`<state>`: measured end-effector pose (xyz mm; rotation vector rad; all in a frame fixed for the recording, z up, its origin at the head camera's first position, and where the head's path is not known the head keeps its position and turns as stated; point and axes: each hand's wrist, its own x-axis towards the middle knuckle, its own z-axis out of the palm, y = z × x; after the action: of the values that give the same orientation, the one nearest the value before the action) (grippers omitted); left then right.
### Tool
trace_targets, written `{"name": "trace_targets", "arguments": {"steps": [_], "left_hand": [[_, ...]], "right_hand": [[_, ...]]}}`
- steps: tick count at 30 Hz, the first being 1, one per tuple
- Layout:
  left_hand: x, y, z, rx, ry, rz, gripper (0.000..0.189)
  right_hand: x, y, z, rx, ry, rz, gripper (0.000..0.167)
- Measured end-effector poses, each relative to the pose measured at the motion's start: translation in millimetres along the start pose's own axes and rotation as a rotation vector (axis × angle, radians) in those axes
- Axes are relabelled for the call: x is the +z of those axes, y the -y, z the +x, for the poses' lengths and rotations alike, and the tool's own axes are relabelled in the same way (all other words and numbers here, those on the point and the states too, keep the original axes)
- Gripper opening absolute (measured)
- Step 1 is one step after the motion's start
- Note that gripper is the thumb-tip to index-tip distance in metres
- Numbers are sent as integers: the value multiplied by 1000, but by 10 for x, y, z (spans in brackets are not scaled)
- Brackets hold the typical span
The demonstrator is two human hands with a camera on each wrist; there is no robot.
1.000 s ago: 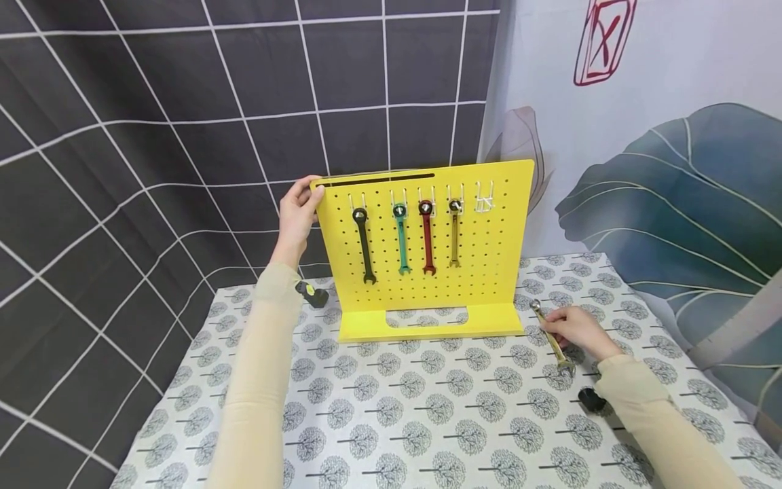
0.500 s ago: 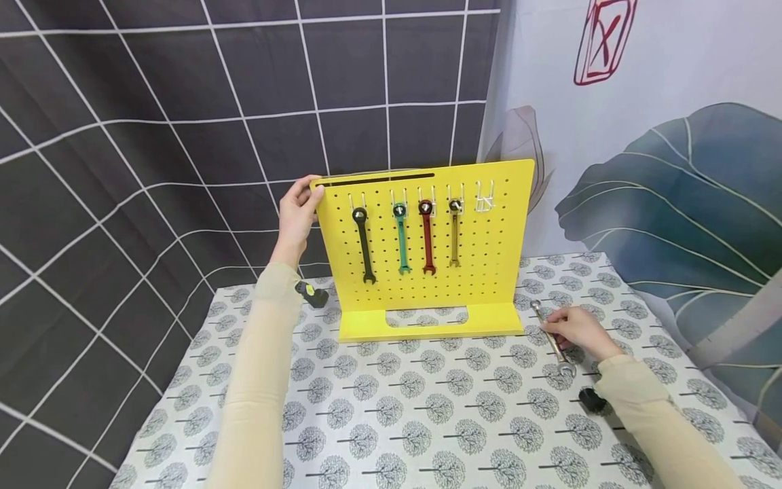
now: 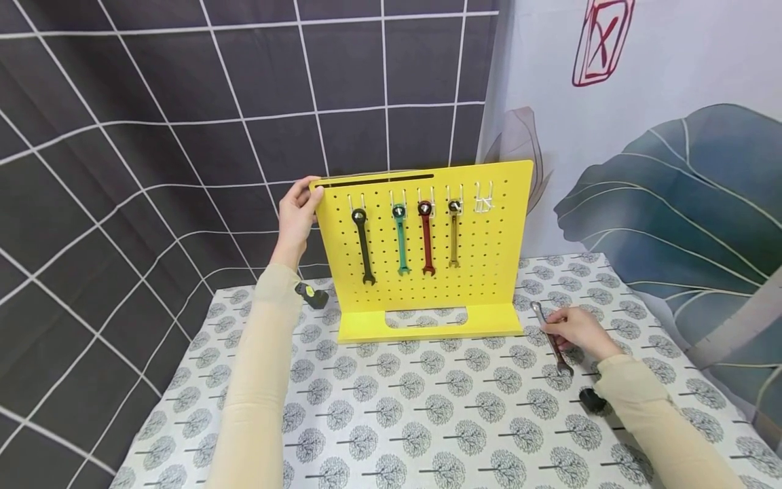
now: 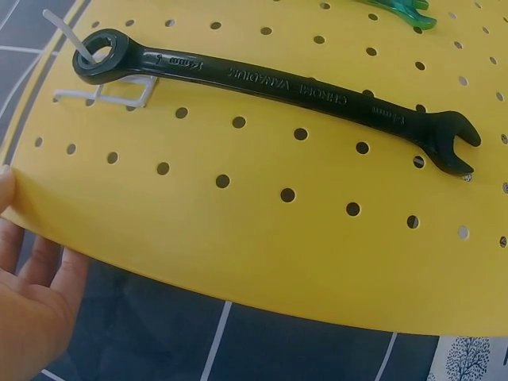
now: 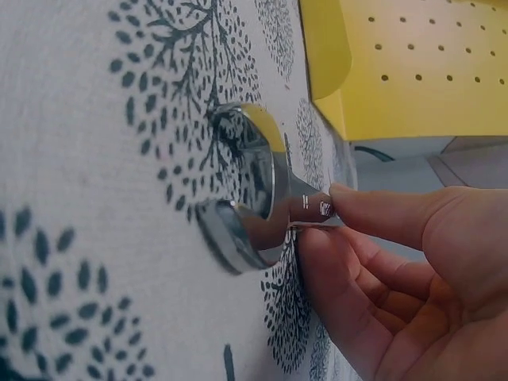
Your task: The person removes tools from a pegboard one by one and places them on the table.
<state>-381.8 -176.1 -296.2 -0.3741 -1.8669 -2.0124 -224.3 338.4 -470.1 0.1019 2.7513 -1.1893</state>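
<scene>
My left hand [image 3: 296,221] grips the upper left corner of a yellow pegboard [image 3: 489,265], thumb in front and fingers behind. My right hand [image 3: 577,329] pinches a shiny silver combination wrench [image 3: 559,354] by its shaft, low over the cloth to the right of the board. Its open end [image 5: 274,190] points away from the fingers in the right wrist view. On the board's white hooks hang a black wrench [image 3: 364,248], a green wrench [image 3: 402,241], a red wrench [image 3: 427,238] and a gold wrench [image 3: 454,238].
Another white wire hook [image 3: 484,198] projects at the board's right end. A tree-patterned cloth [image 3: 415,421] covers the table. Behind stands a dark curtain [image 3: 256,88] with white grid lines, beside a pale printed drape [image 3: 550,61].
The silver wrench has turned slightly in my right fingers, its shaft going from a yellowish gleam to a darker one. The left hand keeps its place on the board.
</scene>
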Motion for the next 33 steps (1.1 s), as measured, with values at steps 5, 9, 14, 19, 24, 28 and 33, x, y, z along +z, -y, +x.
{"name": "trace_targets", "arguments": {"steps": [5,9,14,19,24,28,33], "left_hand": [[-16,-1,1,10,-3,-4,24],[-18,-13,-1,11,-11,-4,24],[-1,-19,-2,3,-6,-2,24],[4,-3,-7,-3,-6,11,25],[-2,-6,-7,-3,0,18,26],[-9,-8,-14,5,0,39,27],[-8,-20,-17,11,8,39,27]], "right_hand": [[13,-3,17,13,-1,15,32],[12,-8,33,10,3,24,34],[-12,0,15,12,11,28,35],[-43,30,-35,3,20,29,40],[-61,40,-58,-18,21,36,44],[-63,42,-44,-33,11,73,45],[-65,82,-14,-32,8,116,48]]}}
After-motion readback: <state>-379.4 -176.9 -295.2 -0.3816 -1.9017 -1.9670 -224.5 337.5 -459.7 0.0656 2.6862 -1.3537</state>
